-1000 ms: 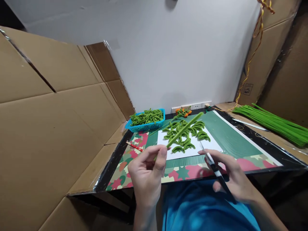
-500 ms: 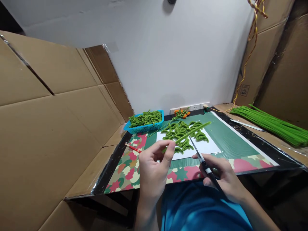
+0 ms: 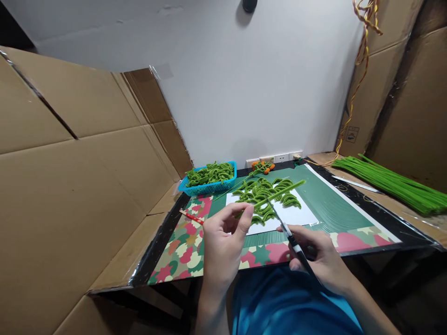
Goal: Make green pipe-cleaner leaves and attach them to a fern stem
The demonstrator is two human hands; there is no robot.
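A straight green pipe cleaner is pinched between the thumb and index finger of my left hand, its free end pointing up and to the right. My right hand is closed round the dark handles of a pair of slim scissors. The blades reach up and left, their tips at the pipe cleaner; I cannot tell whether they touch it. Under both hands, curved green pipe cleaner pieces lie in clusters on a white sheet, partly hidden by my left hand.
At the back left, a blue basket holds many twisted green pieces. Orange flowers on green stems lie behind the sheet. A bundle of long green pipe cleaners rests at right. A red stick lies at left. Cardboard walls flank the table.
The scissor tips have shifted left along the pipe cleaner, closer to my left fingers. My left hand keeps its pinch, and the whole view has moved slightly.
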